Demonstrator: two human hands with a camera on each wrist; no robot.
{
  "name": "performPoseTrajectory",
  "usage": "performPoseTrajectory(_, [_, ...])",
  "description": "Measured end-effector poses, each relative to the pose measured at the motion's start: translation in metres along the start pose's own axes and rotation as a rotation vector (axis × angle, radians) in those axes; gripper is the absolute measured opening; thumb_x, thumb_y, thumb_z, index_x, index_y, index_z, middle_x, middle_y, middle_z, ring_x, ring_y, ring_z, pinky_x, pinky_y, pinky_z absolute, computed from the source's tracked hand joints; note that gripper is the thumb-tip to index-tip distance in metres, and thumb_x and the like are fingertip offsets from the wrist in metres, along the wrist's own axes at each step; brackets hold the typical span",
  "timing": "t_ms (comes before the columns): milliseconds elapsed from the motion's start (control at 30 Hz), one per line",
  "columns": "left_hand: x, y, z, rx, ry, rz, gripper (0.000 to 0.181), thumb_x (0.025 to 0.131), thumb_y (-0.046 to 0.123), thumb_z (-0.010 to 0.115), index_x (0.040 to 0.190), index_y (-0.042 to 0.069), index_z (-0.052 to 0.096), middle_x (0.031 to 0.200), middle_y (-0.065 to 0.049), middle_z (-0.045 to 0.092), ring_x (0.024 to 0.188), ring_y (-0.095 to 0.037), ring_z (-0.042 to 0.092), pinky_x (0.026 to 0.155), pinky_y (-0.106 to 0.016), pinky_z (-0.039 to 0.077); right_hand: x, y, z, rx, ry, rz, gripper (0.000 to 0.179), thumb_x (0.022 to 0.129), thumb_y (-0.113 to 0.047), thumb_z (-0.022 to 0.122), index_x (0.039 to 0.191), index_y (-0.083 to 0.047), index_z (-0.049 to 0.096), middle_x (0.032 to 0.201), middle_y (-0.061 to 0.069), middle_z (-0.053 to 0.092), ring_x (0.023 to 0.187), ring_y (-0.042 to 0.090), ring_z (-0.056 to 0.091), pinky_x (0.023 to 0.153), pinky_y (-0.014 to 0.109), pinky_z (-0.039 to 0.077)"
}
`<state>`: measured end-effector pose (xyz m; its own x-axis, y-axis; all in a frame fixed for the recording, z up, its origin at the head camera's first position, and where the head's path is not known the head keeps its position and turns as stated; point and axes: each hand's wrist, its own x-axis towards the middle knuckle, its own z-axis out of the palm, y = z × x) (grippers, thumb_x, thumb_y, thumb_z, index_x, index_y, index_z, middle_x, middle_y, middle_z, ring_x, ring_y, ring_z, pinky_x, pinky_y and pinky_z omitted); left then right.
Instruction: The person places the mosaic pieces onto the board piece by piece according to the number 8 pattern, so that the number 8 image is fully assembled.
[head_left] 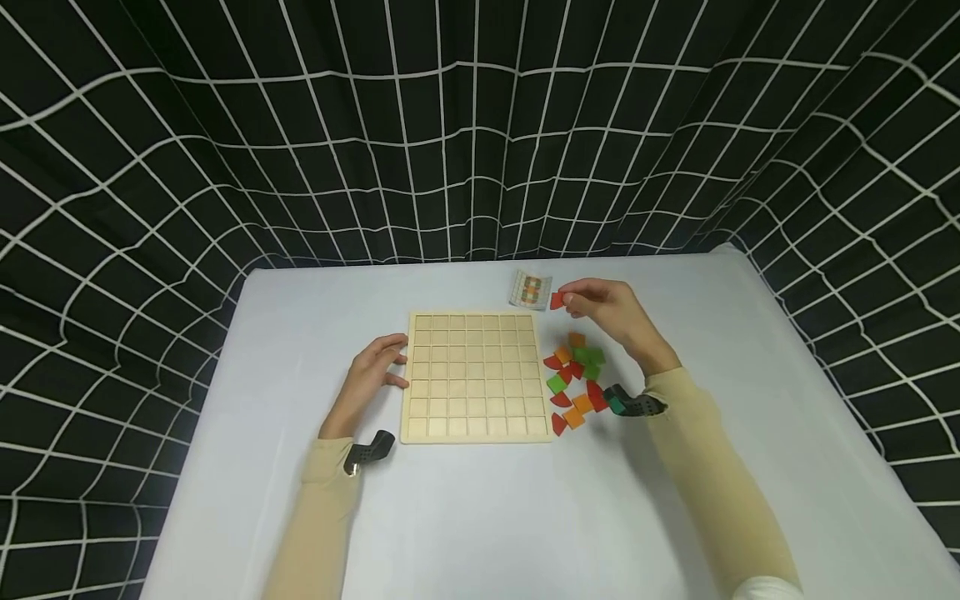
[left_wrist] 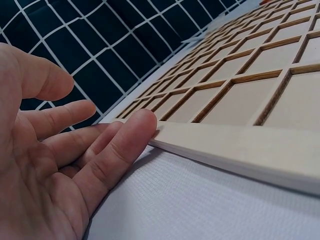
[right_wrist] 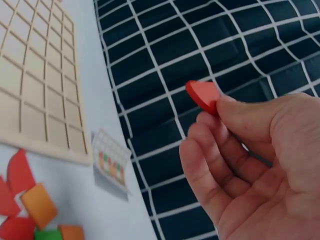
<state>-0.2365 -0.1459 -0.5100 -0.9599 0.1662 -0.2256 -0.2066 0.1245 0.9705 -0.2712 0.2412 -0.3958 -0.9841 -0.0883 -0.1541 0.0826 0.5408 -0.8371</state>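
Observation:
A pale wooden grid board [head_left: 476, 379] with rows of square recesses lies flat on the white table. My left hand [head_left: 372, 367] is at its left edge; in the left wrist view the fingertips [left_wrist: 142, 122] touch the board's rim, fingers fairly straight. Raised beyond the board's far right corner, my right hand [head_left: 603, 308] pinches a red quarter-round piece [right_wrist: 204, 95] between thumb and fingers. Just left of that piece, a small pattern card [head_left: 531, 290] printed with a coloured grid lies on the table.
Loose red, orange and green pieces [head_left: 576, 379] are scattered along the board's right side, some overlapping. Black cloth [head_left: 450, 125] with a white grid hangs behind and beside the white table [head_left: 465, 517]. A dark wrist camera [head_left: 633, 403] sits on my right sleeve.

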Motion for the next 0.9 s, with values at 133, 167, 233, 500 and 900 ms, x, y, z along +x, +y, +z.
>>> performPoseTrajectory(133, [0.000, -0.002, 0.002, -0.004, 0.005, 0.004, 0.044, 0.106, 0.024, 0.042, 0.146, 0.008, 0.048, 0.142, -0.014, 0.052, 0.115, -0.020, 0.054, 0.076, -0.027, 0.066, 0.011, -0.009, 0.007, 0.001, -0.016, -0.017, 0.038, 0.102, -0.032, 0.061, 0.129, -0.006, 0.066, 0.124, 0.018, 0.068, 0.105, 0.032, 0.063, 0.110, 0.056, 0.049])
performPoseTrajectory(167, [0.000, -0.003, 0.002, -0.002, 0.005, 0.008, 0.044, 0.106, 0.024, 0.042, 0.146, 0.008, 0.048, 0.142, -0.014, 0.052, 0.115, -0.020, 0.054, 0.076, -0.027, 0.066, 0.013, -0.011, 0.008, 0.006, -0.017, -0.018, 0.037, 0.102, -0.031, 0.061, 0.129, -0.006, 0.065, 0.123, 0.018, 0.067, 0.105, 0.031, 0.064, 0.110, 0.056, 0.050])
performPoseTrajectory(233, [0.001, -0.003, 0.002, 0.001, 0.003, 0.016, 0.044, 0.107, 0.024, 0.042, 0.146, 0.007, 0.048, 0.142, -0.014, 0.052, 0.114, -0.020, 0.054, 0.075, -0.027, 0.066, 0.019, -0.015, 0.012, 0.009, -0.013, -0.023, 0.034, 0.103, -0.029, 0.061, 0.128, -0.006, 0.065, 0.122, 0.017, 0.068, 0.104, 0.029, 0.064, 0.110, 0.053, 0.051])
performPoseTrajectory(500, [0.004, 0.000, 0.002, -0.002, 0.003, 0.032, 0.043, 0.107, 0.025, 0.043, 0.146, 0.008, 0.049, 0.136, -0.016, 0.056, 0.114, -0.024, 0.056, 0.075, -0.028, 0.066, 0.041, -0.026, 0.022, 0.032, -0.010, -0.044, 0.028, 0.102, -0.023, 0.061, 0.123, -0.007, 0.068, 0.125, 0.012, 0.067, 0.106, 0.027, 0.061, 0.104, 0.043, 0.053])
performPoseTrajectory(900, [0.002, -0.003, 0.001, -0.002, 0.020, 0.024, 0.043, 0.107, 0.023, 0.042, 0.146, 0.007, 0.048, 0.143, -0.014, 0.053, 0.114, -0.023, 0.055, 0.073, -0.025, 0.065, 0.063, -0.028, 0.047, 0.026, -0.022, -0.057, 0.027, 0.102, -0.018, 0.061, 0.122, -0.001, 0.067, 0.114, 0.012, 0.071, 0.094, 0.020, 0.063, 0.080, 0.023, 0.056])
